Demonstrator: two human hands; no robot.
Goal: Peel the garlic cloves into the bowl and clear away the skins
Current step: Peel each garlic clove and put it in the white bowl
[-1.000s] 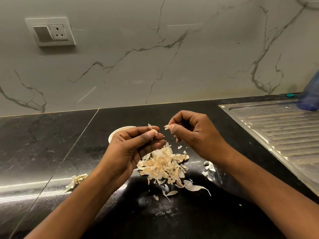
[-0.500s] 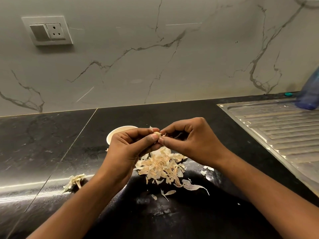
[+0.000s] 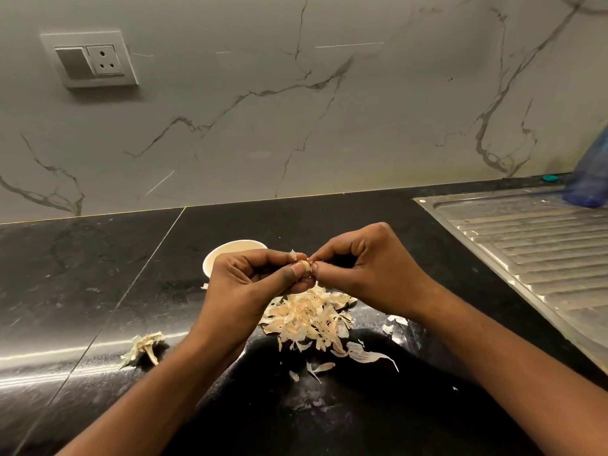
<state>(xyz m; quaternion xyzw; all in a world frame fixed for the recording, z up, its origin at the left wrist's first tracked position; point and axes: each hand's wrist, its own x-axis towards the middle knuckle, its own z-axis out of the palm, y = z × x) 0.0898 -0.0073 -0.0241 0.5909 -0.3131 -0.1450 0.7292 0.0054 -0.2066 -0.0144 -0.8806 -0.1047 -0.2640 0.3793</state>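
Over the heap of skins [image 3: 306, 319] in front of the bowl [image 3: 227, 250], my left hand [image 3: 250, 284] pinches a small, hard, slippery-looking garlic clove [image 3: 304, 264] while my right hand [image 3: 371, 271] nips its light, papery, tear-prone skin at the tip, which I judge the best hold.

Black counter [image 3: 98, 274]: bowl [image 3: 227, 250], skins [image 3: 309, 319], bottle [image 3: 590, 172].

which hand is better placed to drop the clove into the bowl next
Left, probably: the left hand holds the garlic clove, and the bowl sits just behind it. The right hand only pinches at its end.
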